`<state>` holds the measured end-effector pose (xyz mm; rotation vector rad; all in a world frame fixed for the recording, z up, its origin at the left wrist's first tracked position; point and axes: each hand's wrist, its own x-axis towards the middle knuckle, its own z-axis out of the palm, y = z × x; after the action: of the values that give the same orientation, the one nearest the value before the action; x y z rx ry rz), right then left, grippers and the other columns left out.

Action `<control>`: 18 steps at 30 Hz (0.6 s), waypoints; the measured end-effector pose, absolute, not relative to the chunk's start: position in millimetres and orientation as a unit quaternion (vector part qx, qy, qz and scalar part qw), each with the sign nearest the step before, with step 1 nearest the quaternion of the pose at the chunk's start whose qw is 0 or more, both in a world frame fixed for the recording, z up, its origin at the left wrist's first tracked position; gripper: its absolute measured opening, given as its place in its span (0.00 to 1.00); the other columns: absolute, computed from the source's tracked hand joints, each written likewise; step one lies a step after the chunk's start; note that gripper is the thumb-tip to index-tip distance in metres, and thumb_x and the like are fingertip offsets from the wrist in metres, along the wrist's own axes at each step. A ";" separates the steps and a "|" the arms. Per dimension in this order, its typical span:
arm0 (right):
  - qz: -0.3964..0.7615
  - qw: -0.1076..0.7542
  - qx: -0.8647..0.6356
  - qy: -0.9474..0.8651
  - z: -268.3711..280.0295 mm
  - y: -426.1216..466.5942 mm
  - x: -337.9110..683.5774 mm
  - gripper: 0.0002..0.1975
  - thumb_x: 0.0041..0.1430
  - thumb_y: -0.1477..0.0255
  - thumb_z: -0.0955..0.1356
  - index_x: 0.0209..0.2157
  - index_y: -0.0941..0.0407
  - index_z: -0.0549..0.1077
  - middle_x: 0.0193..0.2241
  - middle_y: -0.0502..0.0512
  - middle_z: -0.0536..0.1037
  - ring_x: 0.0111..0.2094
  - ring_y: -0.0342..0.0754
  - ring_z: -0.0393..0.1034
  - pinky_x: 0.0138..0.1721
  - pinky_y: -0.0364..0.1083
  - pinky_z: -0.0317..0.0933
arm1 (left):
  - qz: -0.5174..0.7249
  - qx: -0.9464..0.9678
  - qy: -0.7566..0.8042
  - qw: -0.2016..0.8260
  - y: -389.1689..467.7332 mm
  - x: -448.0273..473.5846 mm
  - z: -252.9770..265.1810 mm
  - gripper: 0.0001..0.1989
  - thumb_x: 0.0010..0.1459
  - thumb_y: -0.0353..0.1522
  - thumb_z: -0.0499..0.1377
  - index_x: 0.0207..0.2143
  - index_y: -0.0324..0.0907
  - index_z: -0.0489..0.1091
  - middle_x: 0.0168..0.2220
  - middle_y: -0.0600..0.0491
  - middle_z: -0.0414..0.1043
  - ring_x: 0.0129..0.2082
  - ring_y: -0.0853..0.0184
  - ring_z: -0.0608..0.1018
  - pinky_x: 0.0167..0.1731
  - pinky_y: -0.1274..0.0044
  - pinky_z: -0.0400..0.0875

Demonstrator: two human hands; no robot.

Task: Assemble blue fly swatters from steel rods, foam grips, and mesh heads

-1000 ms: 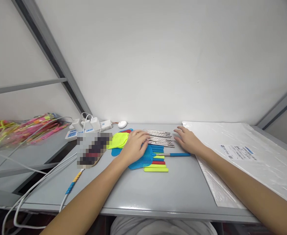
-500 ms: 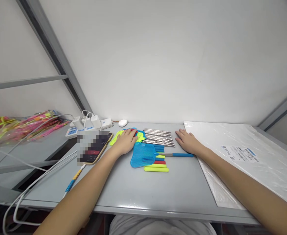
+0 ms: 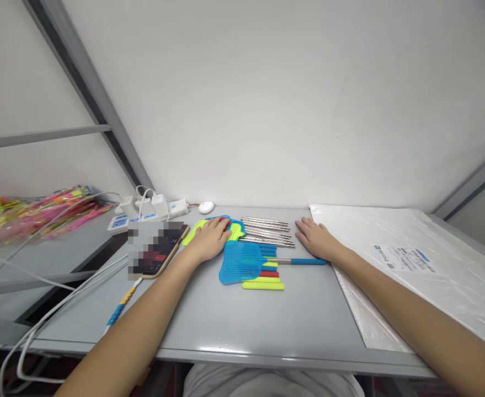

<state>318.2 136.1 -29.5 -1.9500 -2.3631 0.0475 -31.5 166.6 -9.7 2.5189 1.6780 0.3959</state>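
Note:
My left hand point(image 3: 212, 239) lies flat with its fingers stretched over a pile of fly swatter heads point(image 3: 237, 231) in yellow-green, blue and red, partly hiding them. To the right of the pile, several metal rods point(image 3: 265, 225) lie side by side. My right hand point(image 3: 315, 238) rests flat, fingers out, by the rods' right ends and holds nothing. In front of the rods is a blue fly swatter point(image 3: 242, 263) with a metal shaft and a blue handle point(image 3: 308, 262). Partly under it are several loose handle grips point(image 3: 264, 285) in blue, red and yellow-green.
A phone point(image 3: 165, 251), partly blurred out, lies left of my left hand, with a charging cable point(image 3: 120, 306). Behind it are a power strip point(image 3: 120, 222) and a white rounded case point(image 3: 206, 207). A white wrapped sheet point(image 3: 374, 292) covers the right side. Bagged colourful items point(image 3: 56, 215) lie far left.
Both hands stay where they were on the table. The whole view has shifted very slightly; the objects keep their places.

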 end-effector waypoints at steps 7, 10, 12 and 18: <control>0.015 0.040 -0.636 -0.771 -29.5 136.3 317.9 0.30 0.68 0.59 0.48 0.64 0.58 0.54 0.66 0.63 0.53 0.66 0.58 0.45 0.62 0.61 0.46 | 0.129 0.826 0.547 0.043 166.2 -32.1 -9.6 0.24 0.66 0.44 0.42 0.60 0.48 0.59 0.64 0.47 0.57 0.63 0.55 0.59 0.58 0.59 0.54; 0.015 0.043 -0.636 -0.771 -29.4 136.3 317.8 0.30 0.68 0.59 0.49 0.64 0.58 0.55 0.66 0.63 0.53 0.66 0.58 0.45 0.62 0.61 0.46 | 0.129 0.826 0.547 0.042 166.2 -32.0 -9.6 0.24 0.66 0.44 0.42 0.60 0.48 0.59 0.64 0.47 0.57 0.63 0.55 0.59 0.58 0.59 0.54; 0.016 0.047 -0.635 -0.771 -29.7 136.3 317.8 0.29 0.68 0.59 0.49 0.64 0.58 0.55 0.66 0.63 0.53 0.66 0.58 0.45 0.61 0.61 0.46 | 0.129 0.826 0.548 0.041 166.1 -31.9 -9.6 0.24 0.66 0.44 0.43 0.60 0.48 0.59 0.63 0.47 0.57 0.63 0.55 0.59 0.58 0.59 0.54; 0.019 0.074 -0.628 -0.774 -33.0 136.2 319.1 0.29 0.68 0.59 0.50 0.63 0.58 0.57 0.65 0.65 0.56 0.66 0.60 0.47 0.60 0.63 0.47 | 0.130 0.827 0.545 0.035 164.7 -31.0 -8.8 0.24 0.66 0.44 0.43 0.60 0.47 0.59 0.64 0.46 0.58 0.63 0.55 0.59 0.59 0.60 0.54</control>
<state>319.1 136.2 -33.0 -1.8863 -2.3236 0.0566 -31.0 164.7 -8.8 2.5436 1.6765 0.3994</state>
